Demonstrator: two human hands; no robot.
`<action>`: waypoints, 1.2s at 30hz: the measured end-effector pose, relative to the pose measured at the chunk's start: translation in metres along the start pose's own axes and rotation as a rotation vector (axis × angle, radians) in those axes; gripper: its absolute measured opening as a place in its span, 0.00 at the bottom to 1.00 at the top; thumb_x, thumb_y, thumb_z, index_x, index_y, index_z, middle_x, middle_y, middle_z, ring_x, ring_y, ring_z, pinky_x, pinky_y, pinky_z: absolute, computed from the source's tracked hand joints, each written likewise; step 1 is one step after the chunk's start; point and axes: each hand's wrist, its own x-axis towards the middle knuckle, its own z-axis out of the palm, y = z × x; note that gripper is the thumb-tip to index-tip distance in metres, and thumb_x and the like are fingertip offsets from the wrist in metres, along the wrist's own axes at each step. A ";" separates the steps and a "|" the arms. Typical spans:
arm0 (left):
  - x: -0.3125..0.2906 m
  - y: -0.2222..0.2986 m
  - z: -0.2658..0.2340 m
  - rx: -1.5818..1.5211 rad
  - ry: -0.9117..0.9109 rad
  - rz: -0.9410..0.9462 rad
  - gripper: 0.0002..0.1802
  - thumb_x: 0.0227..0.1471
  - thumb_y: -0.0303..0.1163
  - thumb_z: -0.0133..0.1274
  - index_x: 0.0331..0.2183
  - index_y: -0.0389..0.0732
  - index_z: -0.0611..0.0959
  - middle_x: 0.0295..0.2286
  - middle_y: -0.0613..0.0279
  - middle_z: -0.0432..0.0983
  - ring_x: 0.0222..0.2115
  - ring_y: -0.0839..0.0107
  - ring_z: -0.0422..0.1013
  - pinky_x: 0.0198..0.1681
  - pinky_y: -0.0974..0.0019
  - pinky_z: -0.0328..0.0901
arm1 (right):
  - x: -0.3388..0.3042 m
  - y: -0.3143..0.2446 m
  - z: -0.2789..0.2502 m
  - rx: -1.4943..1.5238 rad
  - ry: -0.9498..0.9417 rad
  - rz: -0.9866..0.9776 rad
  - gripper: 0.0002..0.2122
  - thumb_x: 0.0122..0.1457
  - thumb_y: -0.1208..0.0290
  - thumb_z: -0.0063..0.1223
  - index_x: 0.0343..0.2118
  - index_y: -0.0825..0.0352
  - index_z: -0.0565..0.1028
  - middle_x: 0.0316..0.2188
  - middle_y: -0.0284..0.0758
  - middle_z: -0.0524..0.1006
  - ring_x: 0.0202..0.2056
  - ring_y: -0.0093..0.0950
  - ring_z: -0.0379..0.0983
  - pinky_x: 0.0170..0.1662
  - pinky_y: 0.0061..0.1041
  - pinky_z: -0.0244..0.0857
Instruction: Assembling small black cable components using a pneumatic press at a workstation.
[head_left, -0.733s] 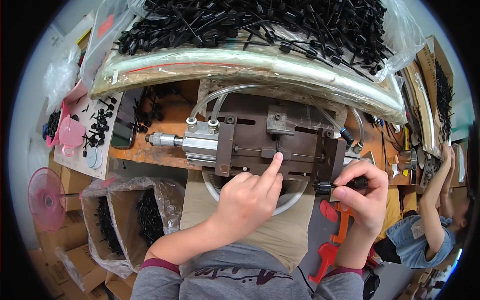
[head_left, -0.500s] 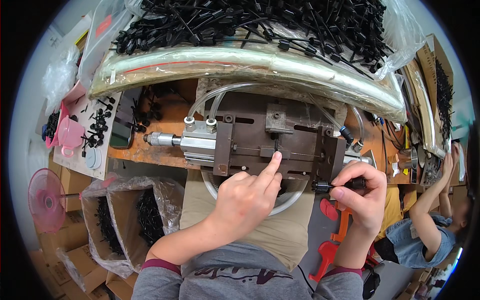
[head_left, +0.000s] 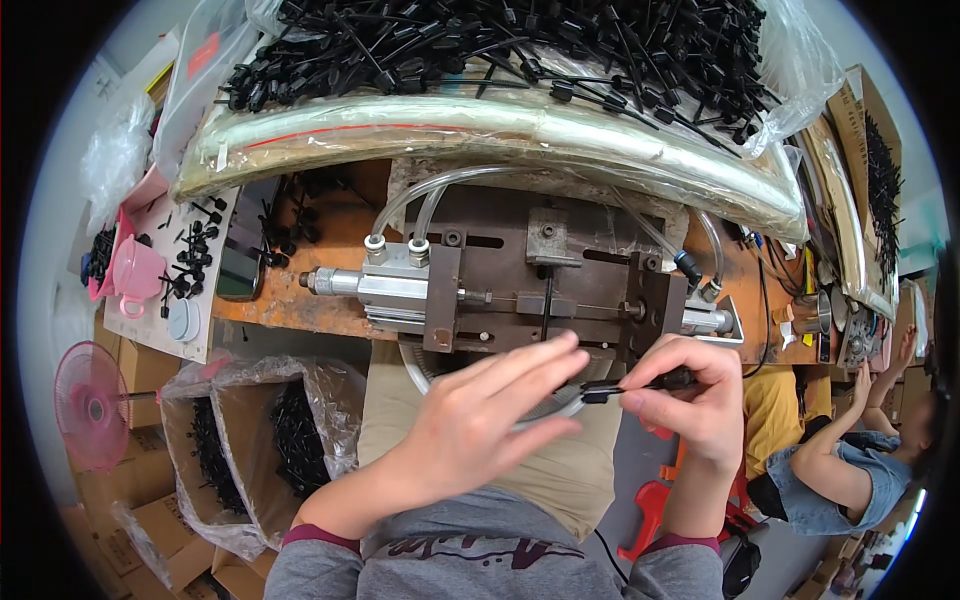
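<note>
A brown steel fixture with silver air cylinders at its sides is bolted down in front of me. A thin black stem stands across its middle, between the rods that reach in from both sides. My left hand is just below the fixture's front edge, fingers stretched out and holding nothing. Between thumb and fingers, my right hand pinches a black plastic part with a thin stem; its blocky end points left, close to my left fingertips. The part's other end is partly behind my fingers.
A large plastic-lined tray heaped with black stemmed parts stands behind the fixture. Lined boxes of similar parts and a pink fan are at left. At right, another person works near a red stool.
My left hand has drawn back from the fixture, its pointing finger now alongside the others. The right hand moved left with the black part. The side rods have moved inward.
</note>
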 end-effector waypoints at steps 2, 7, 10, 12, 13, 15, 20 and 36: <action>-0.003 0.007 -0.005 -0.222 -0.035 -0.047 0.22 0.39 0.24 0.67 0.42 0.38 0.85 0.40 0.54 0.81 0.30 0.66 0.78 0.34 0.69 0.73 | 0.003 0.001 0.003 -0.007 -0.083 0.021 0.07 0.45 0.85 0.64 0.29 0.71 0.81 0.26 0.34 0.79 0.22 0.17 0.72 0.23 0.16 0.64; -0.007 0.008 -0.021 -0.345 -0.101 0.035 0.20 0.37 0.23 0.69 0.38 0.38 0.86 0.34 0.58 0.83 0.32 0.67 0.79 0.35 0.68 0.74 | 0.010 0.005 -0.003 0.142 -0.212 -0.064 0.13 0.41 0.87 0.67 0.33 0.75 0.80 0.30 0.38 0.80 0.34 0.25 0.77 0.38 0.20 0.69; -0.013 0.005 -0.026 -0.311 -0.053 0.039 0.18 0.34 0.24 0.70 0.34 0.39 0.87 0.34 0.58 0.82 0.31 0.68 0.78 0.33 0.69 0.73 | 0.005 0.002 -0.006 0.146 0.059 -0.103 0.12 0.47 0.84 0.62 0.37 0.77 0.78 0.34 0.42 0.78 0.34 0.27 0.77 0.37 0.22 0.71; -0.016 -0.002 -0.023 -0.210 0.014 0.038 0.18 0.34 0.25 0.71 0.33 0.39 0.87 0.35 0.58 0.82 0.30 0.69 0.77 0.32 0.69 0.73 | 0.002 0.007 -0.010 0.117 0.160 -0.204 0.14 0.53 0.75 0.57 0.40 0.79 0.76 0.34 0.46 0.77 0.33 0.30 0.77 0.38 0.28 0.73; -0.015 -0.007 -0.019 -0.036 0.060 0.087 0.17 0.33 0.24 0.70 0.32 0.37 0.86 0.37 0.57 0.81 0.29 0.68 0.76 0.31 0.68 0.72 | 0.000 0.008 -0.009 0.178 0.150 -0.257 0.16 0.54 0.71 0.56 0.41 0.80 0.75 0.37 0.48 0.77 0.34 0.32 0.78 0.40 0.31 0.73; -0.012 -0.012 -0.007 0.187 0.073 0.116 0.17 0.33 0.23 0.68 0.32 0.37 0.85 0.39 0.57 0.80 0.29 0.67 0.76 0.33 0.68 0.71 | 0.000 0.007 -0.001 0.238 0.150 -0.315 0.19 0.56 0.67 0.55 0.43 0.80 0.74 0.40 0.51 0.75 0.36 0.36 0.78 0.42 0.34 0.73; -0.013 -0.033 0.016 0.481 0.066 0.223 0.15 0.36 0.26 0.64 0.33 0.37 0.84 0.46 0.56 0.78 0.27 0.68 0.75 0.32 0.68 0.69 | -0.007 0.001 0.014 0.134 0.212 -0.361 0.21 0.57 0.64 0.54 0.45 0.80 0.72 0.44 0.54 0.73 0.40 0.42 0.78 0.46 0.37 0.73; -0.005 -0.026 0.009 0.510 -0.036 0.169 0.13 0.41 0.25 0.55 0.34 0.33 0.83 0.48 0.50 0.77 0.19 0.73 0.72 0.27 0.71 0.66 | -0.014 0.030 0.032 -0.810 0.108 -0.669 0.16 0.41 0.83 0.66 0.37 0.72 0.81 0.46 0.47 0.76 0.42 0.39 0.77 0.41 0.31 0.74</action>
